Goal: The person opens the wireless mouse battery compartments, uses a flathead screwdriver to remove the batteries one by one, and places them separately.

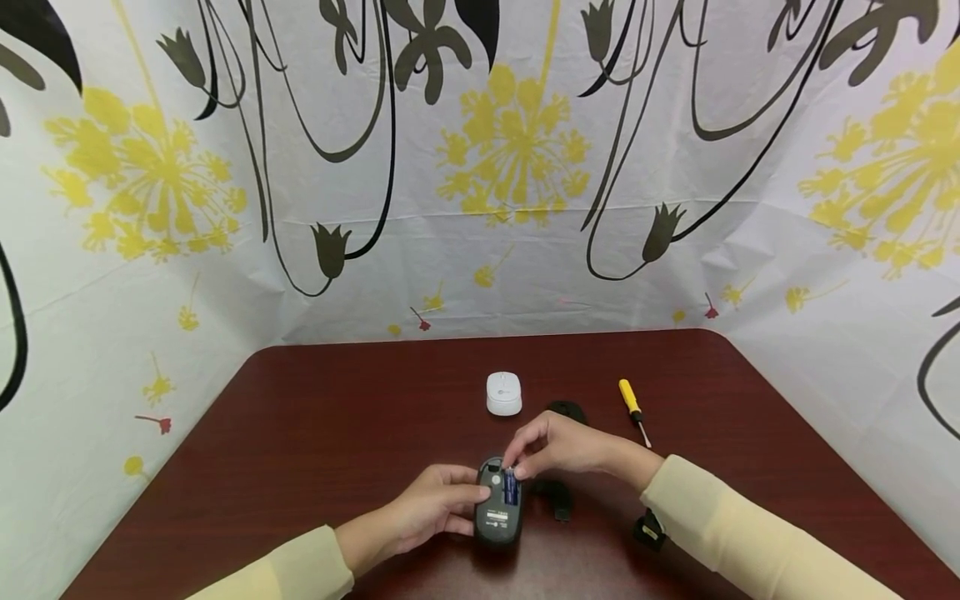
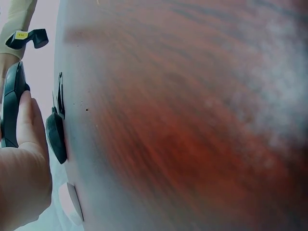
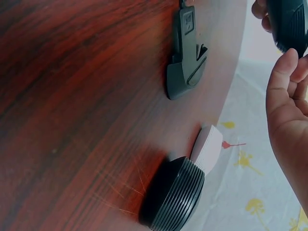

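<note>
My left hand (image 1: 427,510) grips a dark computer mouse (image 1: 498,523) by its side, underside up, with the thumb over the edge of the underside. Its battery slot is uncovered, and a blue battery (image 1: 512,490) lies lengthwise in it. From the far side my right hand (image 1: 561,450) reaches in, thumb and fingertips pinching at the battery's upper end. That end is partly hidden by the fingers. In the right wrist view the mouse (image 3: 288,24) is held above the table, with the right hand (image 3: 293,106) at its edge.
A dark cover piece (image 1: 555,498) lies on the brown table (image 1: 360,408) beside the held mouse. Beyond the right hand sits a dark ribbed object (image 1: 567,410), partly hidden. Farther back are a white mouse (image 1: 504,394) and a yellow-handled screwdriver (image 1: 632,404). Patterned cloth (image 1: 420,292) hangs behind.
</note>
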Motion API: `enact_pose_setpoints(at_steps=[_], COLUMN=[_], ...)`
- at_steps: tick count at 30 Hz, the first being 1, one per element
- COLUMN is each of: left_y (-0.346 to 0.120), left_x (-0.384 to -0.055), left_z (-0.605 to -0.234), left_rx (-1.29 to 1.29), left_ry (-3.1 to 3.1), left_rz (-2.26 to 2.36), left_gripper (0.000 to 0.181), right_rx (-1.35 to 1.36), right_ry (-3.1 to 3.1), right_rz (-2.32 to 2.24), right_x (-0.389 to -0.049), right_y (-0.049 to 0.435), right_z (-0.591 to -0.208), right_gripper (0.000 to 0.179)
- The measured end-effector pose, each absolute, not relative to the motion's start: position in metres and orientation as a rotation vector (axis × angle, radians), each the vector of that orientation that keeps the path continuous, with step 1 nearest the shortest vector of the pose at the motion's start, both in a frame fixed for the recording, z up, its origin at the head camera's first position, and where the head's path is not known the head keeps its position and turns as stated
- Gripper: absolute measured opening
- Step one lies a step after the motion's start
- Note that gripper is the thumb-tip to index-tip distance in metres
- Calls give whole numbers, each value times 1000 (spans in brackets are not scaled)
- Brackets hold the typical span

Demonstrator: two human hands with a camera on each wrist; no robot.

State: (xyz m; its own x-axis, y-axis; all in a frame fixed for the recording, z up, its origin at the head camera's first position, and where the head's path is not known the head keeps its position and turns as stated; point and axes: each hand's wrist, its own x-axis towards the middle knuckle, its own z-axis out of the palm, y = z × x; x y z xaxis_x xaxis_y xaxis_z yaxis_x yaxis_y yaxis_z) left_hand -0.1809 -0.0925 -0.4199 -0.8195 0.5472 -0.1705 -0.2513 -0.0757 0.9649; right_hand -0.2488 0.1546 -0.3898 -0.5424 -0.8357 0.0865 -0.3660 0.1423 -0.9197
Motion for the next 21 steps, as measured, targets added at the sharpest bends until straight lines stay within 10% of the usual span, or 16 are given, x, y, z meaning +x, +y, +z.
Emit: enact_pose_setpoints(at_steps=[21], left_y=[-90], left_x=[-178], left_z=[-422], left_rx=[335], left_ry=[1654], left_rz=[1951], left_gripper=[36], right_rx=[-1077], right_ry=[1900], right_rz=[-1370], right_x=[-242], right_y=[154], right_z=[-376], right_gripper=[12])
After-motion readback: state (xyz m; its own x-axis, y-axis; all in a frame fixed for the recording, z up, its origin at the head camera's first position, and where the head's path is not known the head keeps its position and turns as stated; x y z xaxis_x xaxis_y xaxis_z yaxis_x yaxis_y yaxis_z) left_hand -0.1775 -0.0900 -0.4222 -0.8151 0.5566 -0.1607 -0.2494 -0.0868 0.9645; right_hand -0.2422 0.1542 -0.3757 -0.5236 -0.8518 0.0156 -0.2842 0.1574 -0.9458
